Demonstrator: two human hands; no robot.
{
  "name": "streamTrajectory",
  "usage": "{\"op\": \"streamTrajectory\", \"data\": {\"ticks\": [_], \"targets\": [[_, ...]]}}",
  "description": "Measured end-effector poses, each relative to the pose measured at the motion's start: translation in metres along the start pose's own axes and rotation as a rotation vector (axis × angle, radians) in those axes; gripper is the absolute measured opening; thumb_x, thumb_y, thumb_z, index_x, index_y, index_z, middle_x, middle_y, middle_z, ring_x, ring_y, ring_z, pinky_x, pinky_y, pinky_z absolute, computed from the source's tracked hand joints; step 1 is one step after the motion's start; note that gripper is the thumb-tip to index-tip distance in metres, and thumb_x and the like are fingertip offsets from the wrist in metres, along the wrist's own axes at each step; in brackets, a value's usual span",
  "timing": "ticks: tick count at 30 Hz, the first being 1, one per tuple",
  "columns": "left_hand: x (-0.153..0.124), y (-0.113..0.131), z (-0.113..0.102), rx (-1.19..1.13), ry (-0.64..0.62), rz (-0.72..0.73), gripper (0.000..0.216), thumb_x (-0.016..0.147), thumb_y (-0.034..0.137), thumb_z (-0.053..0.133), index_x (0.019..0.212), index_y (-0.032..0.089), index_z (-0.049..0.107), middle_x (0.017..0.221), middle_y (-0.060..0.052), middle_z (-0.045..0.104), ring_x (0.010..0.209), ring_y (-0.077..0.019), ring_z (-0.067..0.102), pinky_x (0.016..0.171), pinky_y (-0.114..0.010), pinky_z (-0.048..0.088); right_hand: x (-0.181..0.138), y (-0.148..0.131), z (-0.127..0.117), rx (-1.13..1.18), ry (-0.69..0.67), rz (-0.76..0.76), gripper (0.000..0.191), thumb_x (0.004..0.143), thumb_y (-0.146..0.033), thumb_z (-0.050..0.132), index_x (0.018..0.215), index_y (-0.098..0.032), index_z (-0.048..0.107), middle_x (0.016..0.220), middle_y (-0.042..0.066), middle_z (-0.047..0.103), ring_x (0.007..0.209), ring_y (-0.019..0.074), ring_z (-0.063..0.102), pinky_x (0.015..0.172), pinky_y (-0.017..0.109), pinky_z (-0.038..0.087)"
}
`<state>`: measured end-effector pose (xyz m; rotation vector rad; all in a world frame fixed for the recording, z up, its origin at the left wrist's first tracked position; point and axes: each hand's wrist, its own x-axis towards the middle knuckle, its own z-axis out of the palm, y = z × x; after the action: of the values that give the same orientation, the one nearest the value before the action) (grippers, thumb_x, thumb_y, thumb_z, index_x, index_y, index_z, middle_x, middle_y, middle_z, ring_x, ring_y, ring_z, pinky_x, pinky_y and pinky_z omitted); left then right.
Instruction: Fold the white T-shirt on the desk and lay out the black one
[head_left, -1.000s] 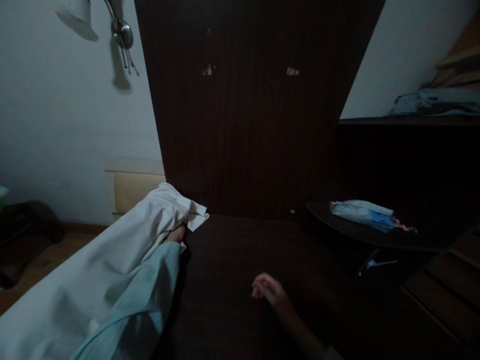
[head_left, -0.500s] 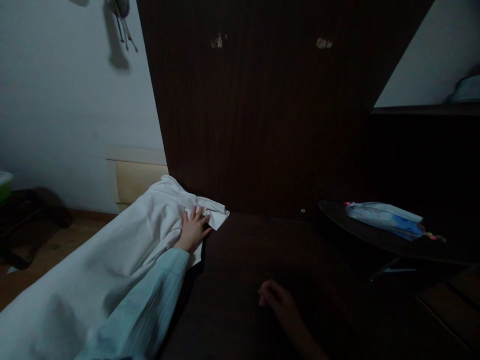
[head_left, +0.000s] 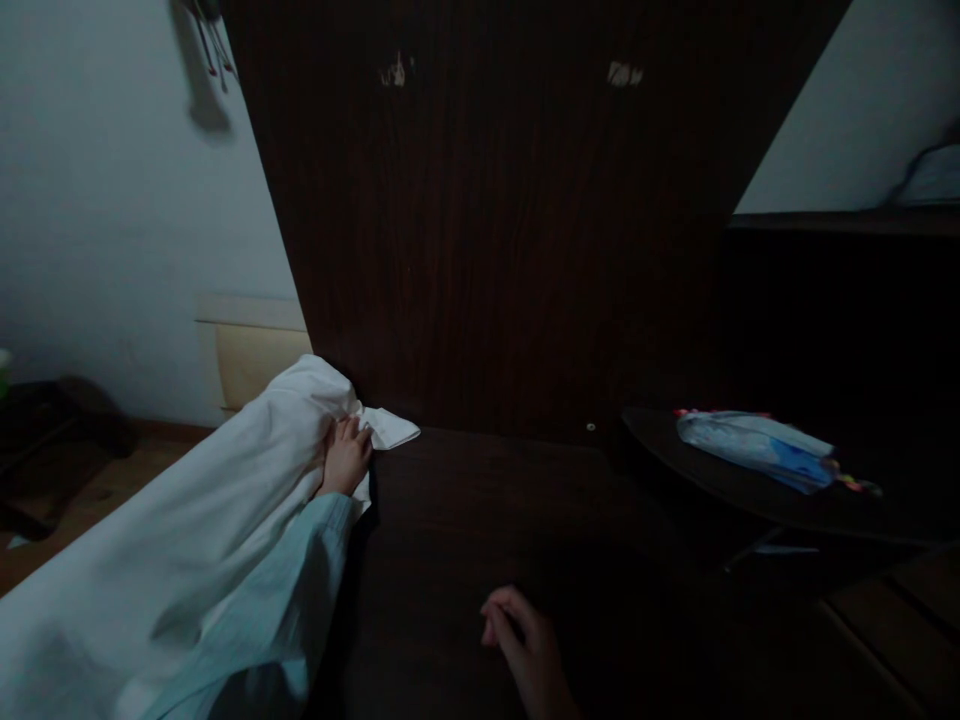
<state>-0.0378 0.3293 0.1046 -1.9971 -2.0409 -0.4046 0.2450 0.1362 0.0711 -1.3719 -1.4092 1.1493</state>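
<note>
A white cloth (head_left: 225, 500) lies in a long, loosely wrinkled heap at the left, and its pointed corner (head_left: 394, 428) spreads onto the dark wooden surface (head_left: 450, 540). My left hand (head_left: 346, 455), in a light blue-green sleeve, is on the cloth near that corner. Its fingers are drawn together and curled into the folds, closed on the fabric; the fingertips are partly hidden. Over the dark surface in front of me, my right hand (head_left: 521, 630) is curled with thumb against fingers, and nothing shows in it.
A tall dark wooden panel (head_left: 487, 250) stands at the back of the surface. To the right, a dark rounded shelf (head_left: 652, 430) carries a white and blue plastic packet (head_left: 757, 445). Behind the cloth is a pale wall (head_left: 135, 230), with a dark stool (head_left: 60, 430) at far left.
The view has turned slightly right. My left hand's spread fingers have drawn together, and the cloth near the corner is more bunched. My right hand has moved slightly towards me, still curled.
</note>
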Motion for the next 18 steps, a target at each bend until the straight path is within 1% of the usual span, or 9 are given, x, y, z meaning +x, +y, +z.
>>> {"op": "streamTrajectory", "data": {"ticks": [3, 5, 7, 8, 10, 11, 13, 16, 18], "targets": [[-0.008, 0.012, -0.008, 0.0, 0.014, -0.019, 0.04, 0.08, 0.02, 0.041, 0.118, 0.018, 0.051, 0.135, -0.014, 0.037, 0.129, -0.0299, 0.023, 0.103, -0.05, 0.019, 0.002, 0.007, -0.001, 0.051, 0.045, -0.007, 0.044, 0.073, -0.061, 0.044, 0.065, -0.02, 0.055, 0.051, -0.001, 0.051, 0.053, 0.0133, 0.051, 0.055, 0.023, 0.039], [-0.017, 0.026, -0.017, -0.02, -0.039, -0.047, 0.046, 0.078, 0.018, 0.044, 0.124, 0.016, 0.044, 0.136, -0.015, 0.036, 0.129, -0.0318, 0.023, 0.102, -0.052, 0.02, 0.004, 0.009, -0.003, 0.079, 0.064, 0.016, 0.048, 0.07, -0.066, 0.044, 0.065, -0.02, 0.055, 0.05, 0.0, 0.051, 0.051, 0.0135, 0.051, 0.054, 0.024, 0.04], [-0.032, 0.043, -0.027, -0.084, -0.111, -0.034, 0.05, 0.078, 0.018, 0.045, 0.127, 0.016, 0.041, 0.134, -0.016, 0.038, 0.126, -0.0323, 0.029, 0.1, -0.052, 0.024, 0.007, 0.008, -0.006, 0.094, 0.067, 0.039, 0.052, 0.065, -0.07, 0.045, 0.063, -0.019, 0.055, 0.049, 0.0, 0.051, 0.05, 0.014, 0.051, 0.053, 0.025, 0.041], [-0.042, 0.052, -0.031, -0.139, -0.128, 0.014, 0.05, 0.078, 0.02, 0.046, 0.128, 0.017, 0.04, 0.135, -0.015, 0.038, 0.125, -0.0314, 0.031, 0.1, -0.051, 0.026, 0.008, 0.007, -0.007, 0.097, 0.075, 0.042, 0.053, 0.064, -0.071, 0.046, 0.062, -0.019, 0.055, 0.048, 0.0, 0.052, 0.049, 0.0142, 0.05, 0.053, 0.025, 0.041], [-0.066, 0.068, -0.036, -0.276, -0.078, 0.23, 0.053, 0.08, 0.024, 0.044, 0.132, 0.023, 0.033, 0.138, -0.009, 0.034, 0.127, -0.0263, 0.029, 0.103, -0.046, 0.025, 0.009, 0.002, -0.01, 0.097, 0.133, 0.027, 0.052, 0.062, -0.071, 0.048, 0.061, -0.02, 0.055, 0.048, 0.0, 0.051, 0.05, 0.0145, 0.05, 0.053, 0.026, 0.042], [-0.078, 0.075, -0.036, -0.342, -0.071, 0.324, 0.054, 0.081, 0.026, 0.044, 0.133, 0.025, 0.03, 0.139, -0.007, 0.033, 0.128, -0.0241, 0.028, 0.104, -0.044, 0.025, 0.01, -0.001, -0.012, 0.099, 0.18, 0.01, 0.05, 0.062, -0.07, 0.049, 0.06, -0.02, 0.055, 0.048, 0.0, 0.05, 0.05, 0.0145, 0.05, 0.054, 0.026, 0.042], [-0.098, 0.082, -0.032, -0.439, -0.108, 0.404, 0.053, 0.082, 0.028, 0.042, 0.134, 0.026, 0.029, 0.139, -0.007, 0.034, 0.129, -0.0224, 0.027, 0.104, -0.043, 0.026, 0.008, -0.006, -0.017, 0.104, 0.299, -0.019, 0.045, 0.064, -0.065, 0.051, 0.062, -0.02, 0.056, 0.049, -0.001, 0.049, 0.052, 0.0145, 0.049, 0.056, 0.027, 0.042], [-0.111, 0.083, -0.021, -0.519, -0.179, 0.362, 0.051, 0.084, 0.03, 0.039, 0.133, 0.021, 0.029, 0.138, -0.01, 0.035, 0.129, -0.0232, 0.027, 0.104, -0.044, 0.027, -0.002, -0.009, -0.033, 0.123, 0.549, -0.028, 0.038, 0.067, -0.057, 0.053, 0.069, -0.02, 0.056, 0.054, -0.001, 0.051, 0.056, 0.0148, 0.049, 0.059, 0.027, 0.042], [-0.111, 0.082, -0.014, -0.565, -0.171, 0.337, 0.05, 0.085, 0.03, 0.037, 0.133, 0.017, 0.029, 0.137, -0.011, 0.035, 0.129, -0.0222, 0.027, 0.105, -0.043, 0.026, -0.018, -0.006, -0.047, 0.147, 0.765, -0.007, 0.036, 0.066, -0.054, 0.054, 0.073, -0.019, 0.056, 0.058, -0.001, 0.052, 0.059, 0.0153, 0.05, 0.062, 0.029, 0.041]]}}
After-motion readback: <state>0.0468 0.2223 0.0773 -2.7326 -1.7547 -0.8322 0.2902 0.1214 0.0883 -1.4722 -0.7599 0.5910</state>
